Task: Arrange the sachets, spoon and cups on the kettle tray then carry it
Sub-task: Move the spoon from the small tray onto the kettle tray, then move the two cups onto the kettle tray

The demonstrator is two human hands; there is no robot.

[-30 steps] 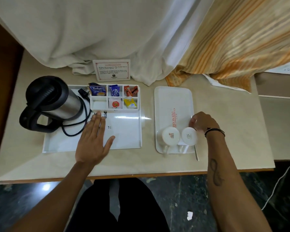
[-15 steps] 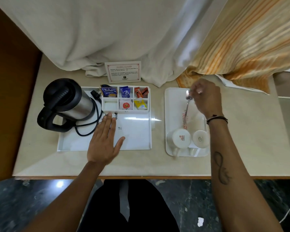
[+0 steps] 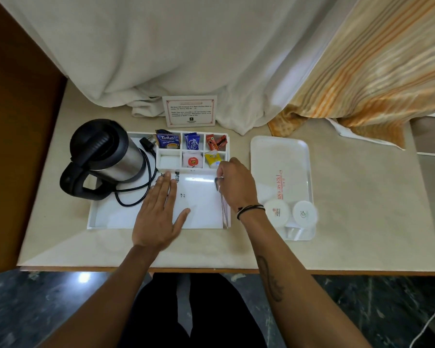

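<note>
The white kettle tray (image 3: 201, 194) lies on the table with a black and steel kettle (image 3: 106, 156) at its left. Sachets (image 3: 192, 150) fill the small compartments at its back. My left hand (image 3: 158, 214) rests flat, fingers apart, on the tray's floor. My right hand (image 3: 236, 184) hovers over the tray's right side, pinching a metal spoon (image 3: 222, 204) that lies along the right rim. Two white cups (image 3: 290, 213) stand upside down at the near end of a second white tray (image 3: 281, 156) to the right.
A printed card (image 3: 189, 111) stands behind the kettle tray. White and orange-striped curtains (image 3: 236, 59) hang onto the table's back. The kettle's black cord (image 3: 136, 197) loops across the tray floor. A brown wall (image 3: 18, 146) borders the left side.
My right hand picked the spoon up beside the cups, lifted it over the second tray, then carried it left to the kettle tray's right side. The left hand stayed put.
</note>
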